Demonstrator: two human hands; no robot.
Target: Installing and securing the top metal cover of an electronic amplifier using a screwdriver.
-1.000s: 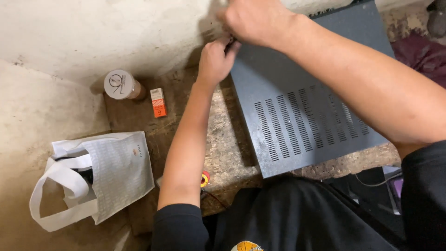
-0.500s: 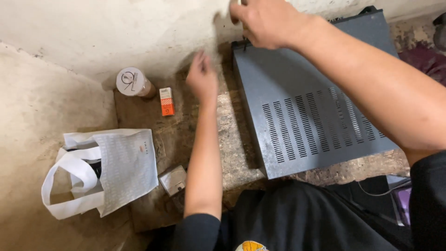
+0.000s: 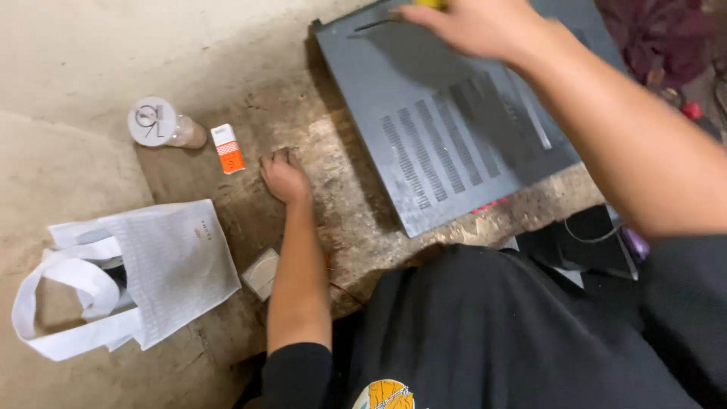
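A dark grey metal case (image 3: 454, 129) with rows of vent slots lies tilted on a worn wooden board (image 3: 341, 204). My right hand (image 3: 473, 26) is over the case's far edge, closed around a tool with a yellow handle (image 3: 429, 3) and a thin dark shaft pointing left. My left hand (image 3: 284, 176) rests on the board to the left of the case. Its fingers are curled together with the tips down on the wood, and I cannot see whether anything small is under them.
Left of my left hand lie a small orange and white box (image 3: 227, 148) and a bottle with a white cap (image 3: 155, 123). A white tote bag (image 3: 151, 265) sits at lower left, with a small beige box (image 3: 261, 273) beside it. Dark red cloth (image 3: 651, 38) lies at top right.
My left hand has left the case's corner and come down onto the board near the orange box. My right hand stays at the case's far edge. The view has shifted.
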